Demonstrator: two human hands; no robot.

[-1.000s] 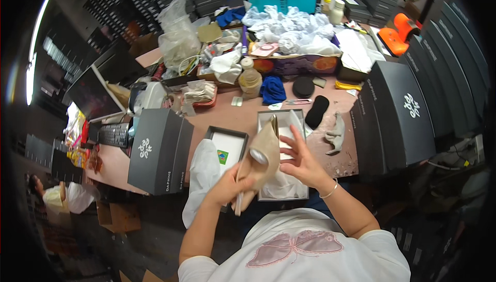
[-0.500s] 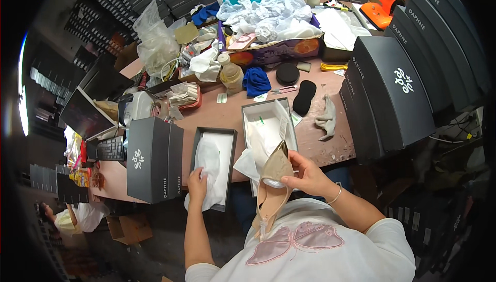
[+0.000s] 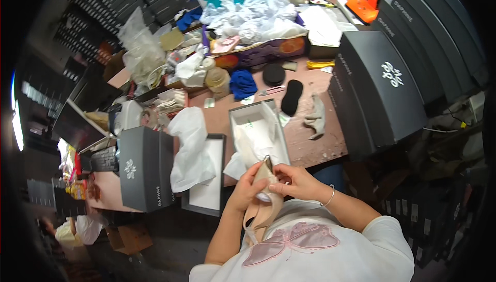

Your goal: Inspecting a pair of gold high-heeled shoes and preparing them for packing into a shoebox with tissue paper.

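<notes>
A beige pointed-toe shoe [image 3: 262,210] with a heel strap is held close to my shirt, its toe pointing away from me. My left hand [image 3: 247,189] grips one side of it near the toe. On the other side my right hand [image 3: 297,183] is closed, with thumb and fingertips on the upper. White stuffing shows inside the shoe. Just beyond lies an open grey shoe box [image 3: 280,136] with white paper in it. To its left, a sheet of white tissue paper [image 3: 190,150] lies partly across a dark, white-lined box lid [image 3: 200,210].
Dark shoe boxes stand at left [image 3: 142,171] and are stacked at right [image 3: 372,85]. Behind are a carton of crumpled white paper [image 3: 279,49], a blue cloth [image 3: 243,84], a round black tin [image 3: 274,75], a black brush-like pad [image 3: 292,97] and a grey rag [image 3: 315,118].
My left hand has let go of the tissue paper and moved right onto the shoe. The tissue now lies farther up, across the lid's left side. My right hand has shifted slightly on the shoe.
</notes>
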